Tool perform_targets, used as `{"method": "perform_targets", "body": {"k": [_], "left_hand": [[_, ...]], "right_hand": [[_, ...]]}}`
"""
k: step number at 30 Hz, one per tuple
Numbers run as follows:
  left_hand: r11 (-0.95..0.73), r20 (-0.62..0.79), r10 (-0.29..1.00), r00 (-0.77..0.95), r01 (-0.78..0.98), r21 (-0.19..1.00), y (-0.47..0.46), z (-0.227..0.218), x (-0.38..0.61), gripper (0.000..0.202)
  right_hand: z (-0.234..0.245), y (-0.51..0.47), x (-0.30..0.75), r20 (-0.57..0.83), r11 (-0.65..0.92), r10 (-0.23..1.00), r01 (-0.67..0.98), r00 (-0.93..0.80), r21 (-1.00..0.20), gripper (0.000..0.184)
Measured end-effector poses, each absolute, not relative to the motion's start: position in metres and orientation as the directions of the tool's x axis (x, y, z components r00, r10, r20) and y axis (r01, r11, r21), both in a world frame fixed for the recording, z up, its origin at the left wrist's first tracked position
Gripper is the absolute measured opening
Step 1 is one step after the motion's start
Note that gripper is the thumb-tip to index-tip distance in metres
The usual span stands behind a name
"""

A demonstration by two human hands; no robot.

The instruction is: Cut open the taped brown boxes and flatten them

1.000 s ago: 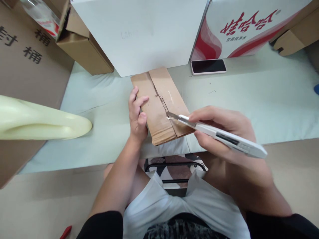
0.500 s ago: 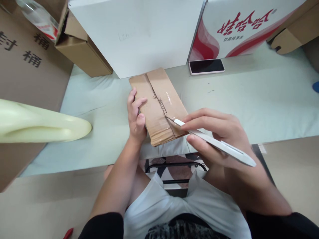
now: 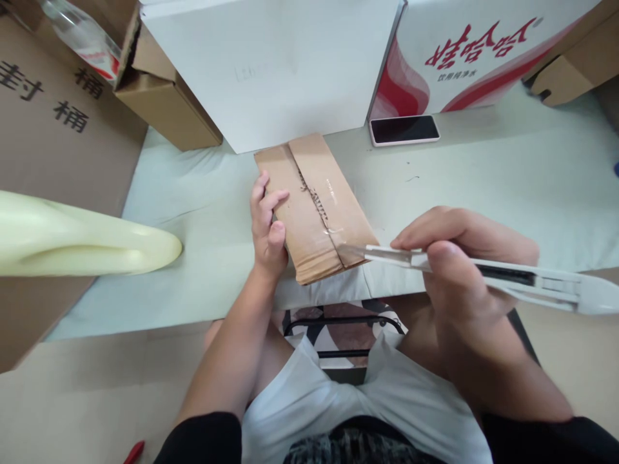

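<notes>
A flat brown cardboard box (image 3: 309, 219) lies tilted on the cloth-covered table, near its front edge. A ragged slit runs along its top seam, with torn corrugation showing midway and clear tape towards the near end. My left hand (image 3: 268, 225) grips the box's left side, thumb and fingertips over the top edge. In my right hand (image 3: 464, 264) is a white utility knife (image 3: 512, 277), pinched between thumb and fingers. Its blade is out and points left over the near right corner of the box; I cannot tell whether it touches the cardboard.
A white box (image 3: 271, 64) and a red-and-white carton (image 3: 464, 58) stand behind. A phone (image 3: 404, 131) lies before the carton. At the left are an open cardboard box (image 3: 164, 96), a plastic bottle (image 3: 84, 38), a large carton (image 3: 62, 161) and a pale yellow object (image 3: 87, 238).
My right hand has drawn back to the right and turned the knife, so its blade has left the middle of the seam. My left hand keeps its hold on the box.
</notes>
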State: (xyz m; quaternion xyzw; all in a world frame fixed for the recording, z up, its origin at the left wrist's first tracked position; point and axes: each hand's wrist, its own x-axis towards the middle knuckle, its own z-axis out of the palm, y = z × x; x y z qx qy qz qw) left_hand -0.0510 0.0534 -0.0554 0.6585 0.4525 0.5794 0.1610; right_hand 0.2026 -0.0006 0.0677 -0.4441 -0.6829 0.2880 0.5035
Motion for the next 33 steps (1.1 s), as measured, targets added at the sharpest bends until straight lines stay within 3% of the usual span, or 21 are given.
{"method": "perform_targets", "body": {"k": [7, 15, 20, 29, 33], "left_hand": [[-0.537, 0.622, 0.778, -0.083, 0.426, 0.728, 0.053, -0.055, -0.051, 0.056], [-0.531, 0.615, 0.785, -0.076, 0.428, 0.731, 0.052, -0.054, -0.051, 0.060], [-0.494, 0.588, 0.802, -0.102, 0.441, 0.750, 0.052, -0.052, -0.050, 0.063], [-0.533, 0.624, 0.775, -0.100, 0.428, 0.730, 0.053, -0.054, -0.049, 0.059], [-0.511, 0.603, 0.791, -0.104, 0.429, 0.745, 0.054, -0.054, -0.049, 0.060]], "right_hand": [[0.058, 0.010, 0.190, 0.468, 0.482, 0.876, 0.272, -0.118, -0.833, 0.012], [0.049, 0.017, 0.179, 0.436, 0.516, 0.851, 0.306, -0.295, -0.800, 0.008], [0.045, 0.017, 0.179, 0.423, 0.513, 0.851, 0.318, -0.312, -0.797, 0.008], [0.047, 0.014, 0.175, 0.460, 0.523, 0.848, 0.285, -0.261, -0.803, 0.005], [0.049, 0.013, 0.182, 0.528, 0.544, 0.838, 0.136, -0.139, -0.828, 0.015]]}}
